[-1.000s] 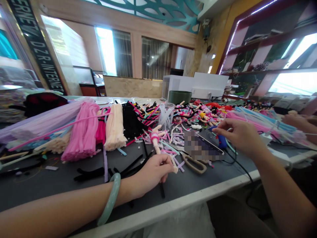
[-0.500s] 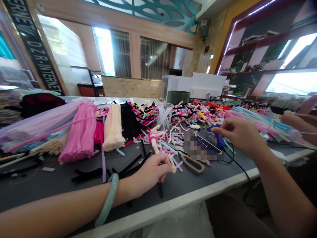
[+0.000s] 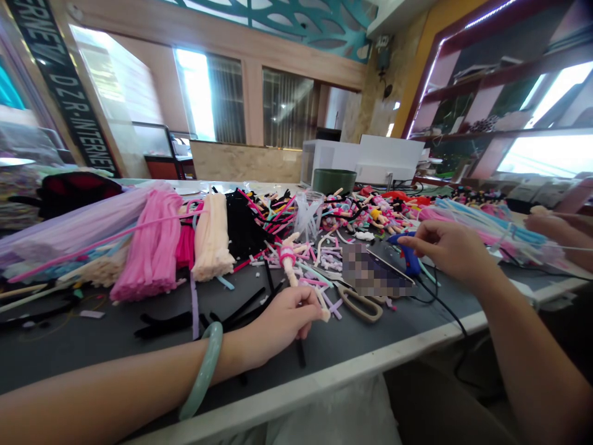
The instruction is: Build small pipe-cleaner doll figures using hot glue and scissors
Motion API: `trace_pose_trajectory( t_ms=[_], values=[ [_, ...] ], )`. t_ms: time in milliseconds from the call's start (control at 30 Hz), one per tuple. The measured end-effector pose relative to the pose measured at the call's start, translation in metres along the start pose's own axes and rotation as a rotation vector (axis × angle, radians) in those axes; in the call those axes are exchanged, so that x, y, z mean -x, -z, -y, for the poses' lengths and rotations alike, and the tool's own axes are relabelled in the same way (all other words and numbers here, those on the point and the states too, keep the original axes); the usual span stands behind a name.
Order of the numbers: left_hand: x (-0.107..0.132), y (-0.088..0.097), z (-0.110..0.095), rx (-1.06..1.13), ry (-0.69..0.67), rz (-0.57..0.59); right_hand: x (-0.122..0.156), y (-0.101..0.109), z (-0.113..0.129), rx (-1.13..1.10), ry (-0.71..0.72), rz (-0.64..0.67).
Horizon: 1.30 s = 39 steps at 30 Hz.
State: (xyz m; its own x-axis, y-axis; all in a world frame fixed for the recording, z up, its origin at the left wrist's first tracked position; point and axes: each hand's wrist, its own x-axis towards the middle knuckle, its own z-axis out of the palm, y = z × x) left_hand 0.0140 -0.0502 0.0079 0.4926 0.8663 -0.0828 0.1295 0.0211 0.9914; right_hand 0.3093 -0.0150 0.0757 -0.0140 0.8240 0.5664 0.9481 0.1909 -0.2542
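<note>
A worker's left hand (image 3: pixel 280 322), a pale green bangle (image 3: pixel 204 371) at the wrist, pinches a short pale stem (image 3: pixel 325 315) between thumb and fingers at a crowded craft bench (image 3: pixel 60 346), just below a small pipe-cleaner doll figure (image 3: pixel 288 256) banded in pink, which lies among scattered chenille offcuts (image 3: pixel 331 259) (whether stem and figure are joined is too hard to tell). The right hand (image 3: pixel 449 253) hovers open, fingers loosely curled, just beside a blue hot-glue gun (image 3: pixel 409 259) whose black cord (image 3: pixel 445 309) trails toward the bench edge. Between the hands lie beige-handled scissors (image 3: pixel 359 306) and a phone (image 3: pixel 375 275), its screen pixelated. Farther along the bench sit a pink bundle (image 3: pixel 148 247), a peach bundle (image 3: pixel 212 238), a black bundle (image 3: pixel 243 225) and a lilac bundle (image 3: pixel 78 225) of pipe cleaners, plus a clear cup (image 3: pixel 308 216) stuffed with white netting and a green bowl (image 3: pixel 333 181). At far right, another person's hand (image 3: pixel 553 225) — apart from the pair — rests beyond a sheaf of blue and pink stems (image 3: pixel 491 232).
</note>
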Motion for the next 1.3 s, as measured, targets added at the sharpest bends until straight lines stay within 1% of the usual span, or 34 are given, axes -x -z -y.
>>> trace_pose_trajectory(
  t_ms=[333, 633, 833, 1067, 1300],
  values=[
    [0.004, -0.001, -0.002, -0.008, 0.004, -0.002, 0.0, 0.0, 0.003, 0.011, 0.03, 0.058],
    [0.002, 0.001, 0.002, 0.0, -0.015, 0.007, -0.001, -0.002, -0.001, -0.021, 0.02, 0.122],
    [0.001, 0.0, 0.0, -0.011, -0.009, 0.007, -0.002, -0.007, -0.007, -0.092, 0.062, 0.192],
    [0.003, 0.0, -0.002, -0.023, -0.001, -0.012, -0.003, -0.01, -0.008, -0.082, 0.082, 0.226],
    [-0.002, 0.001, 0.007, 0.006, -0.034, 0.018, -0.002, -0.008, -0.002, -0.053, 0.065, 0.248]
  ],
)
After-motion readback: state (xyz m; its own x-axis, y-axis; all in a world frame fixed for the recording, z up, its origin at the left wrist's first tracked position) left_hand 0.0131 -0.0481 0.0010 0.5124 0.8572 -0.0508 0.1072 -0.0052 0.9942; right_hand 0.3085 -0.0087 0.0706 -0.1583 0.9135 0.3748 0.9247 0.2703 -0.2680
